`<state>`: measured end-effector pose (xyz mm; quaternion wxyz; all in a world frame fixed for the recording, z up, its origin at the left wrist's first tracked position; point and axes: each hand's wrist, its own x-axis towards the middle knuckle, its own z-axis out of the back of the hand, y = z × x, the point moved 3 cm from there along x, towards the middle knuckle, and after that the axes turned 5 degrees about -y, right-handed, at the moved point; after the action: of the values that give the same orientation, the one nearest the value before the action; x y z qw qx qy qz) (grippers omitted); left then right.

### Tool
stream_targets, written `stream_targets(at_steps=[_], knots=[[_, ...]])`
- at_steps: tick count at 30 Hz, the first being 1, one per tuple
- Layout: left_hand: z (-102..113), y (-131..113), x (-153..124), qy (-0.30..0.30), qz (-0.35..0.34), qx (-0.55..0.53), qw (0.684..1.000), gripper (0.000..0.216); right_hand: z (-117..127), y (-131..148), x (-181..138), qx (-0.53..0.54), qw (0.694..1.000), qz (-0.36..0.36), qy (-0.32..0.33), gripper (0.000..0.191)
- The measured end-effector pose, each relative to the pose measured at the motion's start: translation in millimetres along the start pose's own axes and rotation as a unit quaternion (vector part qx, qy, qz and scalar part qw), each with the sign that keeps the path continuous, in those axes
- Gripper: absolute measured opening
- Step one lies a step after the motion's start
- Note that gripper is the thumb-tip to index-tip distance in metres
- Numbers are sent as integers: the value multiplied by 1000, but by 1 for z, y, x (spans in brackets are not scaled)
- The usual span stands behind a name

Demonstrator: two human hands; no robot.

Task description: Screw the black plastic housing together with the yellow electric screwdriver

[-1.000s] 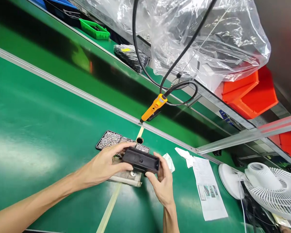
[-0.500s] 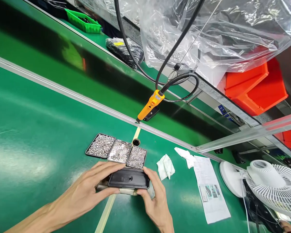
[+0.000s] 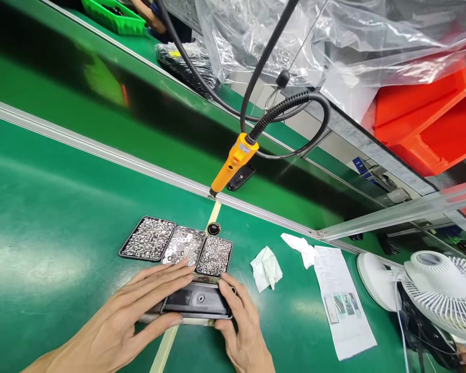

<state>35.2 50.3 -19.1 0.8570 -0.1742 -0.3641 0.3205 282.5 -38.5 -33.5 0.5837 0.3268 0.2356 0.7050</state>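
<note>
Bench (image 3: 50,207) surface, green and broad, carries a black housing (image 3: 196,303) lying flat on a pale fixture just before three trays of small metal parts (image 3: 178,246). Left hand (image 3: 124,324) and right hand (image 3: 243,331) clasp its two ends; seating it well probably calls for even pressure from both sides, keeping the piece square and clear of the trays.

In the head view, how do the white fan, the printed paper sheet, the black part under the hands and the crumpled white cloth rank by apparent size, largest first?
1. white fan, partly cut off by the frame edge
2. printed paper sheet
3. black part, partly covered by the hands, so its place against the sheet is unsure
4. crumpled white cloth
</note>
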Motion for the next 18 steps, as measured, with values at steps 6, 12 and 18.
stream_targets(at_steps=[6, 12, 18], knots=[[-8, 2, -7, 3, 13, -17, 1000, 55, -3, -7, 0, 13, 999, 34, -12, 56], [4, 31, 3, 66, 125, -117, 983, 37, -14, -16, -2, 59, 995, 56, -51, 58], [1, 74, 68, 117, 81, -46, 989, 31, -10, -24, -3, 122, 981, 0, -149, 60]])
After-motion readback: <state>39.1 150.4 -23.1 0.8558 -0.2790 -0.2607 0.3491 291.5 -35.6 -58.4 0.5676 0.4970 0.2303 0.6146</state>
